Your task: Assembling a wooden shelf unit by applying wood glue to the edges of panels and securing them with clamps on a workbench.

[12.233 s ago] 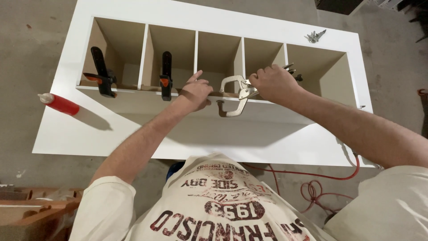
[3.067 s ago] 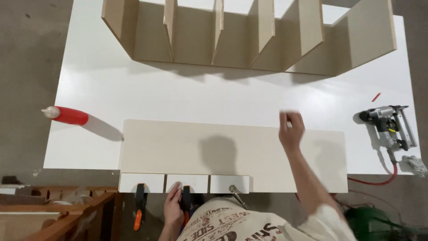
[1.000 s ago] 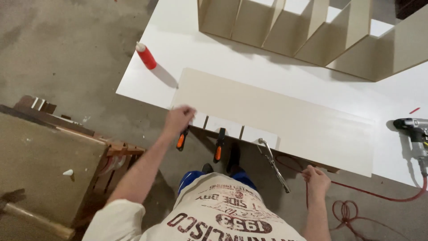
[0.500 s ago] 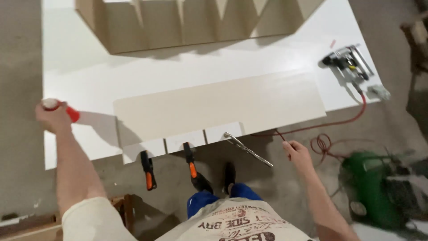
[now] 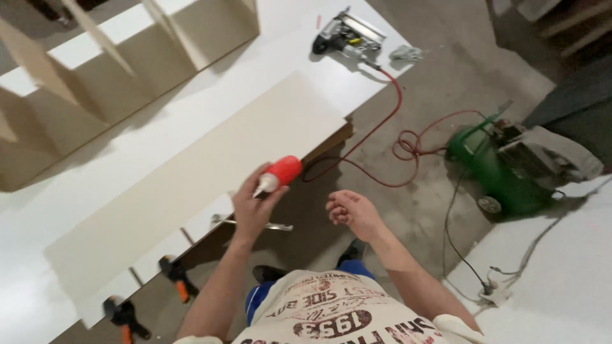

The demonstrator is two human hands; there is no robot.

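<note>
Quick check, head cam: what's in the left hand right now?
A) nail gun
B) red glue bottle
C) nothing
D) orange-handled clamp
B: the left hand is closed around the red glue bottle, raised in front of the long board; the right hand is empty, and the nail gun lies on the white table.

left hand (image 5: 252,207) raised — gripping, right hand (image 5: 352,213) loosely curled

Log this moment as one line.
left hand: holds red glue bottle | right hand: empty, open | below: long beige wooden panel, clamped
</note>
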